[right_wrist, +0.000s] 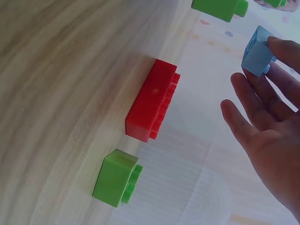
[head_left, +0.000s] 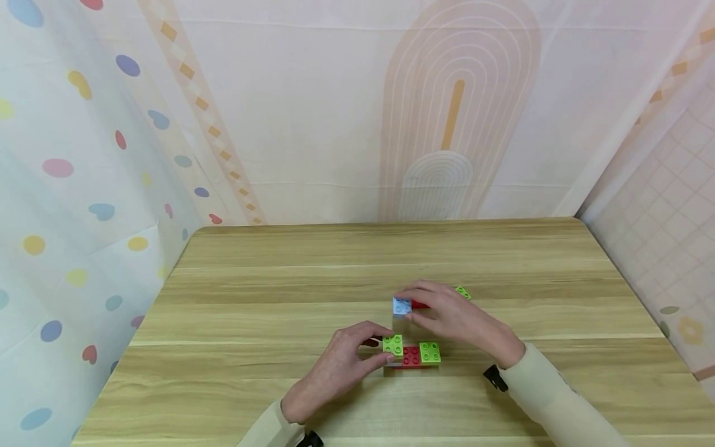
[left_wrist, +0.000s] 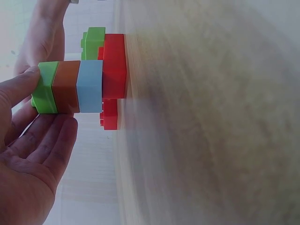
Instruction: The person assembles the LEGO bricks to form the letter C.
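Note:
My left hand [head_left: 341, 360] pinches a light green brick [head_left: 393, 345] between thumb and fingers at the top of a stack. Below that brick come a brown brick [left_wrist: 66, 86] and a light blue brick [left_wrist: 90, 86], as the left wrist view shows. They stand on the left end of a long red brick [head_left: 411, 356], whose right end carries another green brick [head_left: 430, 352]. My right hand [head_left: 447, 312] pinches a small light blue brick [right_wrist: 257, 52] by its sides, raised above the table behind the stack.
A separate long red brick [right_wrist: 152, 98] lies on the wooden table [head_left: 268, 285] beneath my right hand, partly hidden in the head view. To its right is a loose green brick [right_wrist: 116, 178]. Patterned cloth [head_left: 313, 124] hangs behind the table and along both sides.

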The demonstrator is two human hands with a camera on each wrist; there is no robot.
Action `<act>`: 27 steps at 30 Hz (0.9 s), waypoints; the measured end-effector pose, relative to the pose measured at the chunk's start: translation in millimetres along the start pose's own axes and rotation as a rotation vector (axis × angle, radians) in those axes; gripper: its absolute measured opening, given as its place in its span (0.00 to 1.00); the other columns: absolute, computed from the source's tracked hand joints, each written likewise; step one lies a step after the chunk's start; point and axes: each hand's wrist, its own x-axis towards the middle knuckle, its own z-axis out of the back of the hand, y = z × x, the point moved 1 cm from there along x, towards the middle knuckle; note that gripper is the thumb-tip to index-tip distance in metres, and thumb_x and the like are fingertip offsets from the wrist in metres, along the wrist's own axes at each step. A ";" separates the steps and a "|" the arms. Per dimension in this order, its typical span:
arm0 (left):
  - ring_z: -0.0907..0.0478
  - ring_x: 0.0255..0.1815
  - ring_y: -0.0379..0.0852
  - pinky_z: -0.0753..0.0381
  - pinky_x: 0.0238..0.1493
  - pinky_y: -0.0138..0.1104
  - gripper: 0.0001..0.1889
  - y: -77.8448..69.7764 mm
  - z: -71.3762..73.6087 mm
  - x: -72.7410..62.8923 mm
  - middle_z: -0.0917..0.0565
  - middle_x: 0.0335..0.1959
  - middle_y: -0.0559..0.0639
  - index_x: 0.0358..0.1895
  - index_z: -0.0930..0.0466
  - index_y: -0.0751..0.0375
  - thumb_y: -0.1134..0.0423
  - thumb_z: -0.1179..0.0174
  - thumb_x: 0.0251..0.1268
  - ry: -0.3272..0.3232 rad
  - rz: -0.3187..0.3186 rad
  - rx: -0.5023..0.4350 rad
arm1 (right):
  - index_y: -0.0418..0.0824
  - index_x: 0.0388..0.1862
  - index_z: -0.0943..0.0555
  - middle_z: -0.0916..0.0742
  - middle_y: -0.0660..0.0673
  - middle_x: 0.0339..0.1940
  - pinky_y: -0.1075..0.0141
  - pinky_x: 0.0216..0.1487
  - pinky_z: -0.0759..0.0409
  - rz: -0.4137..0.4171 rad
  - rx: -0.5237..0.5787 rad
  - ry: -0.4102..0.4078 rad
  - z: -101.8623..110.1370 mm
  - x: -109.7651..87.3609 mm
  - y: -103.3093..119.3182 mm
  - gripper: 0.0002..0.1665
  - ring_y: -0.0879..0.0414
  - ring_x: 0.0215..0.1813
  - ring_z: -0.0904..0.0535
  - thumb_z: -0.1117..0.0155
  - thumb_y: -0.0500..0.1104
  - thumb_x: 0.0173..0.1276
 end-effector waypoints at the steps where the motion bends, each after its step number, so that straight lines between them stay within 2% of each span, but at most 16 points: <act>1: 0.15 0.49 0.43 0.14 0.53 0.35 0.16 0.0 0.0 0.0 0.12 0.51 0.48 0.56 0.16 0.59 0.63 0.29 0.67 0.000 -0.001 -0.001 | 0.37 0.66 0.19 0.16 0.44 0.60 0.58 0.56 0.14 0.002 0.004 -0.001 0.2 -0.6 0.5 0.23 0.50 0.56 0.16 0.32 0.40 0.75; 9: 0.15 0.49 0.43 0.14 0.53 0.36 0.17 0.6 -0.5 0.1 0.13 0.52 0.48 0.57 0.16 0.59 0.62 0.29 0.67 0.000 0.006 -0.005 | 0.37 0.64 0.18 0.16 0.43 0.60 0.57 0.57 0.15 0.028 0.020 -0.033 1.6 -5.7 2.7 0.22 0.52 0.56 0.17 0.31 0.39 0.74; 14: 0.14 0.49 0.44 0.13 0.53 0.37 0.17 0.5 -0.8 0.0 0.12 0.52 0.48 0.57 0.16 0.59 0.62 0.28 0.67 -0.004 0.020 -0.007 | 0.39 0.64 0.18 0.15 0.45 0.60 0.55 0.58 0.15 0.013 0.049 -0.035 3.8 -9.2 5.5 0.21 0.52 0.57 0.17 0.31 0.41 0.74; 27: 0.15 0.50 0.44 0.14 0.53 0.36 0.17 0.5 -1.0 -0.1 0.12 0.52 0.49 0.56 0.16 0.59 0.62 0.28 0.66 -0.009 0.017 -0.010 | 0.38 0.65 0.19 0.15 0.44 0.61 0.46 0.64 0.20 0.020 0.079 -0.072 8.7 -17.6 14.5 0.24 0.46 0.65 0.20 0.30 0.42 0.73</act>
